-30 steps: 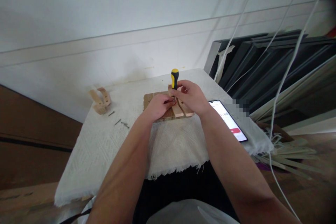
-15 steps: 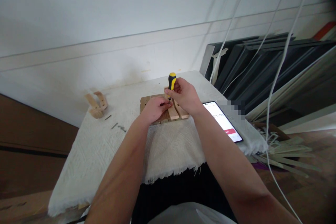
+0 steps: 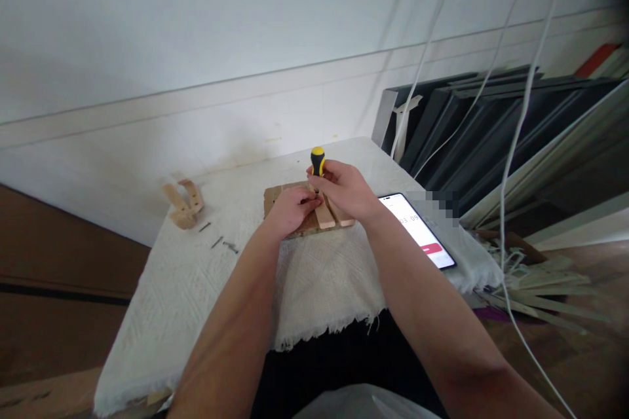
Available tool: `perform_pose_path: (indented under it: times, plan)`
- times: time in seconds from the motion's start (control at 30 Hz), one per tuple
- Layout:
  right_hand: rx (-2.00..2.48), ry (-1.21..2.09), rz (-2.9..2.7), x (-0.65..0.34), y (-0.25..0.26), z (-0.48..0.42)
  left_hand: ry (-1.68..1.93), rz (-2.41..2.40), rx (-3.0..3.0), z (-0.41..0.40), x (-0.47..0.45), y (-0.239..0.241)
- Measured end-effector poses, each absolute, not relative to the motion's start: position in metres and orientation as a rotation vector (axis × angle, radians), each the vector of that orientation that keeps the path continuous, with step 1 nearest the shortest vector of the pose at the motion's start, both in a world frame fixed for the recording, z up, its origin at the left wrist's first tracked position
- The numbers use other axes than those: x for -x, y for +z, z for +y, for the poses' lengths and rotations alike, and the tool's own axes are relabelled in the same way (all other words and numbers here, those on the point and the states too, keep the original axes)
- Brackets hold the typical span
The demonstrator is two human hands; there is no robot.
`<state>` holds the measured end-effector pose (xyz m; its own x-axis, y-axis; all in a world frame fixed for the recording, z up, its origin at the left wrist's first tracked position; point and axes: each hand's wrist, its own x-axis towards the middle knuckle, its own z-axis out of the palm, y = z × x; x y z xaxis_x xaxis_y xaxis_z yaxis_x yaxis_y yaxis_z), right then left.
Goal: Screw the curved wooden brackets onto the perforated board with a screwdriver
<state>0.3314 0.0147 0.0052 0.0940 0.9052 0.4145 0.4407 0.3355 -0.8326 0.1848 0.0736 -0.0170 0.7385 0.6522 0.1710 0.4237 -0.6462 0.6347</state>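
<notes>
Where the screwdriver (image 3: 317, 162) stands: nearly upright in the right grip, its yellow and black handle rising above the fingertips; what lies just under the handle is too small to make out.
Right grip (image 3: 345, 188): thumb and fingers pinching the lower part of the handle.
Left grip (image 3: 289, 209): fingertips drawn together at the wood, just below the handle; whether they pinch anything between them, I cannot tell.
Wood strips: two pale pieces side by side, a narrow gap between their near ends; the left strip (image 3: 325, 217) reaches from beside the left fingertips toward the person, and the right strip (image 3: 345, 218) lies partly under the right grip.
Cardboard (image 3: 271, 199): brown and flat, beneath the strips and the left grip.
Loose screws (image 3: 230, 247): a few thin metal pieces, well to the left of the left grip.
Curved wood (image 3: 183, 216): bent pale pieces with dark holes, beyond those screws and farther left of the left grip.
Phone (image 3: 417, 236): face up and lit, to the right of the right grip, beside that forearm, a red button on its screen.
Tabletop (image 3: 334, 281): covered with white fringed cloth, under everything near both grips.
Dark panels (image 3: 457, 118): leaning together, well apart from the right grip, beyond its right side.
</notes>
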Motion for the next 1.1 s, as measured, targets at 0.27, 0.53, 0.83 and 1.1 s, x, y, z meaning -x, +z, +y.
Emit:
perform_pose_path:
  times: [0.27, 0.53, 0.83, 1.1]
  plan:
    - [1.369, 0.535, -1.400, -0.337, 0.011, 0.008, 0.506, 0.799, -2.357, 0.072, -0.181, -0.014]
    - [1.308, 0.548, -1.368, -0.335, 0.000, 0.010, 0.567, 0.981, -2.089, 0.073, -0.179, -0.018]
    - [1.497, 0.388, -1.489, -0.332, 0.006, 0.005, 0.531, 0.987, -2.135, 0.071, -0.180, -0.012]
    - [1.498, 0.429, -1.511, -0.338, 0.008, 0.007, 0.523, 0.942, -2.253, 0.070, -0.181, -0.011]
